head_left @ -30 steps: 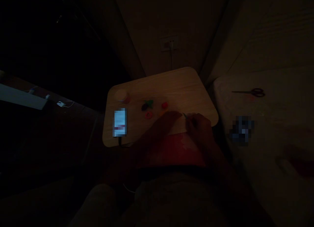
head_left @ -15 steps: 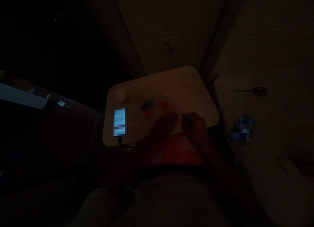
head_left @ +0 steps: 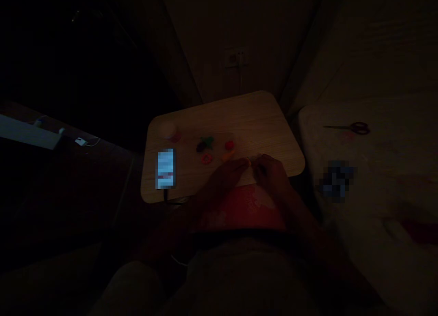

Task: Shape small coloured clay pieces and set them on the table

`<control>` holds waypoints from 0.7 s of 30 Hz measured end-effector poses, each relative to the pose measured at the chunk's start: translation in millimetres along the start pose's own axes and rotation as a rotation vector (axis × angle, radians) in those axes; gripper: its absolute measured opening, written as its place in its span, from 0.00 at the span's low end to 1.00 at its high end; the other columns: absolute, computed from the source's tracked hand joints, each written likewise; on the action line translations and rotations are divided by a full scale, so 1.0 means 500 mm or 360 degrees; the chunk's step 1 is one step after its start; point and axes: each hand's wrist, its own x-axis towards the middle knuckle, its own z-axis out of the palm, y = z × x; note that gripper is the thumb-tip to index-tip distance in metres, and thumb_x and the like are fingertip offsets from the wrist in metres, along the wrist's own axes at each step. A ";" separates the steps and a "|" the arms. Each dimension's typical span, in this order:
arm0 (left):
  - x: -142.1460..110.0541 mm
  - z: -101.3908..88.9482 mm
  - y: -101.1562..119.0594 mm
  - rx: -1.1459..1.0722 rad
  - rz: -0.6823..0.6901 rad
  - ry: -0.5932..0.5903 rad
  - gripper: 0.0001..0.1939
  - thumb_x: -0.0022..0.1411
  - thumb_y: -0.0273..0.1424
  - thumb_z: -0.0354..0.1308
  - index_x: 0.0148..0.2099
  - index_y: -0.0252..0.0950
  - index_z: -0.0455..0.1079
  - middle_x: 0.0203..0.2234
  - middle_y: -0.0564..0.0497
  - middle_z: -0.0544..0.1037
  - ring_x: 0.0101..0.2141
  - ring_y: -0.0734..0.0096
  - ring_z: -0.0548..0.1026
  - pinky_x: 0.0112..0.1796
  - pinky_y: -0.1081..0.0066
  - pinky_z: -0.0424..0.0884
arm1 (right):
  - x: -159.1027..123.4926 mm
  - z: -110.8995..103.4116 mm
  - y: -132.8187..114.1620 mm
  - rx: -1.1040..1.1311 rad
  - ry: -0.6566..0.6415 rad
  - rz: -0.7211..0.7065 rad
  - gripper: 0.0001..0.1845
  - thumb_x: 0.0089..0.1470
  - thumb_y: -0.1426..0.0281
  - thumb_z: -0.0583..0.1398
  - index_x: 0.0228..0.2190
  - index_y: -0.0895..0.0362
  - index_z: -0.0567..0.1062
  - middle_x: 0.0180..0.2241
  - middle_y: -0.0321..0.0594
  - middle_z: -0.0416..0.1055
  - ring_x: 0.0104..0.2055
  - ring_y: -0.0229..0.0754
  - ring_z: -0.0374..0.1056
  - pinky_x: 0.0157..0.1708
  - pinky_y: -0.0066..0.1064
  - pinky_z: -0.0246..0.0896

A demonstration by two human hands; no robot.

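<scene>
The scene is very dark. My left hand (head_left: 232, 169) is at the near edge of the small wooden table (head_left: 260, 117), its fingers pinching a small orange piece (head_left: 248, 162) that looks soft, like modelling clay. Close by on the right, my right hand (head_left: 272, 168) has its fingers curled together; whatever they hold is too dark to make out. Beyond my left hand lie a red lump (head_left: 229, 145) and an orange lump (head_left: 227, 156). Farther left are a green piece (head_left: 208, 142), a dark piece (head_left: 200, 147) and an orange-red ring (head_left: 206, 158).
A lit phone (head_left: 165, 168) with a cable lies at the table's left, below a pale round tub (head_left: 167, 130). Scissors (head_left: 360, 127) and a blurred-out item (head_left: 338, 181) rest on the pale surface at right. A red patterned surface (head_left: 239, 211) is before my body.
The thin tip that showed at my right fingertips is now hardly visible. Both hands stay almost in place, and the view has shifted slightly.
</scene>
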 end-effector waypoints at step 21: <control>0.005 -0.006 0.004 0.0073 0.0094 0.0085 0.18 0.78 0.28 0.48 0.63 0.32 0.71 0.60 0.39 0.78 0.61 0.60 0.77 0.62 0.55 0.77 | 0.000 -0.013 0.003 -0.0154 -0.0057 0.0076 0.08 0.61 0.70 0.61 0.37 0.54 0.82 0.41 0.47 0.81 0.39 0.48 0.74 0.37 0.35 0.62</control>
